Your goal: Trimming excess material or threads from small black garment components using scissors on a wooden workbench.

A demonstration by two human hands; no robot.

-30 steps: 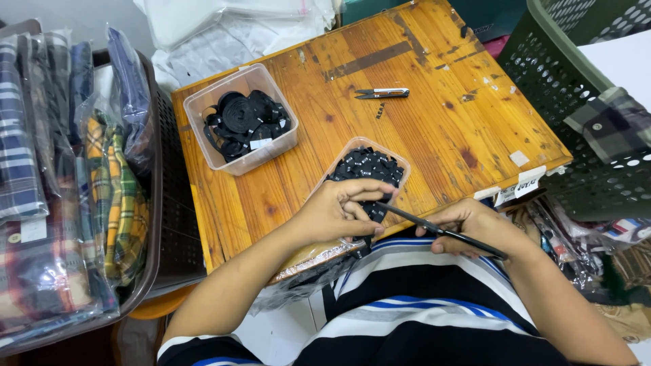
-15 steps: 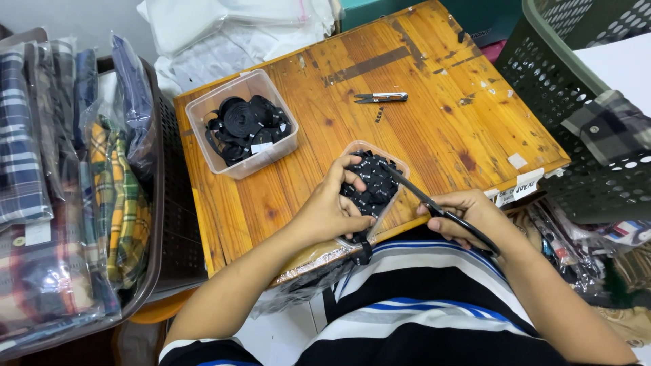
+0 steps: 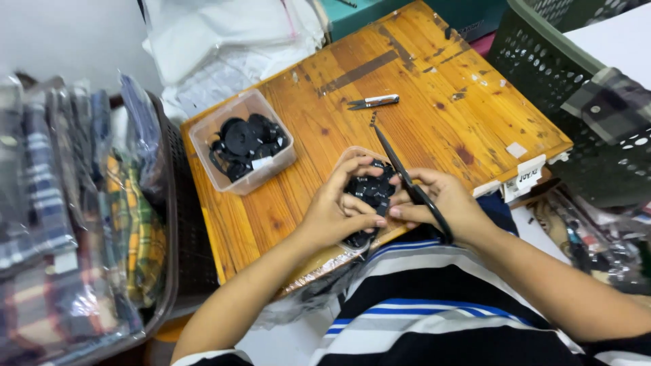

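Sitting at a small wooden bench (image 3: pixel 434 122), a person works with both hands close together near its front edge. The left hand (image 3: pixel 339 210) curls its fingers around a small clear tub of black pieces (image 3: pixel 366 193), gripping it. The right hand (image 3: pixel 441 203), touching the tub's other side, is closed around a long black pair of scissors (image 3: pixel 407 179) that points away from the body. Beyond the left hand sits a larger clear container of black parts (image 3: pixel 244 146); beyond the right lies a small metal clipper (image 3: pixel 373 102).
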